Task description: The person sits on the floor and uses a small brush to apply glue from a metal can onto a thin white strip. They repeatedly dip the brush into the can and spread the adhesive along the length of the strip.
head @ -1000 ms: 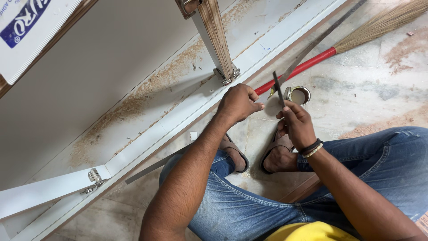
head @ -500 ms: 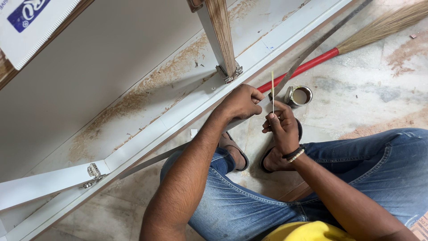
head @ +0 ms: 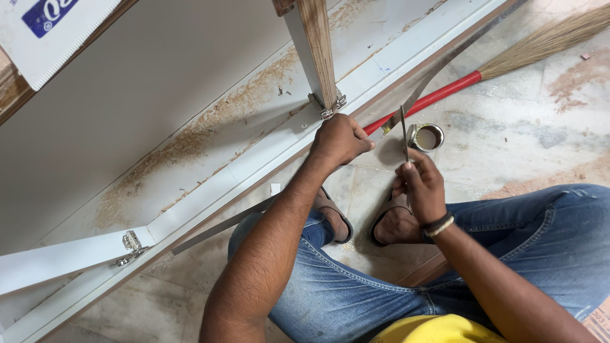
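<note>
Thin strip [head: 403, 130], upright w/ its lower end pinched in right hand [head: 420, 188], now sits lower and closer to the small open tin [head: 427, 137] than 0.5 s ago, while left hand [head: 338, 141] stays fisted at the white cabinet frame [head: 254, 168] edge, prob. gripping the strip's other end.

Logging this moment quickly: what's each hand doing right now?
Left hand: closed on a thin strip at the cabinet edge.
Right hand: shut on an upright blade.
</note>
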